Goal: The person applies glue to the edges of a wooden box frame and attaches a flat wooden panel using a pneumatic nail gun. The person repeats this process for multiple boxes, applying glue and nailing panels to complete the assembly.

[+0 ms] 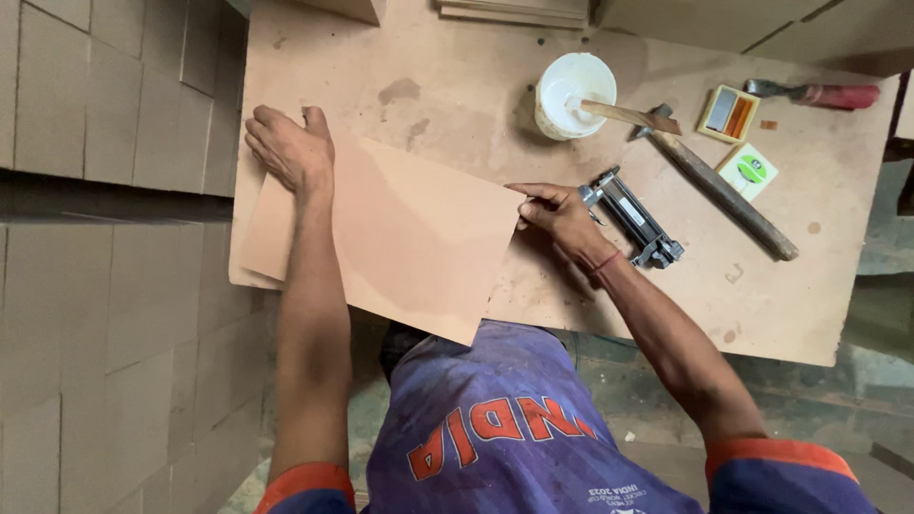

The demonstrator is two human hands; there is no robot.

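A flat brown cardboard sheet (409, 228) lies tilted on the board tabletop (476, 105), its near corner hanging over the front edge. My left hand (286, 148) presses down on the sheet's far left corner, fingers curled over its edge. My right hand (557, 214) pinches the sheet's right corner between thumb and fingers. A metal staple gun (633, 217) lies on the table just right of that hand, touching or nearly touching it.
A white tub (571, 90) with a wooden stick in it stands at the back. A hammer (724, 190), a red-handled scraper (819, 93), a small yellow box (728, 112) and a green-marked packet (747, 171) lie at the right. Stacked cardboard (114, 238) fills the left.
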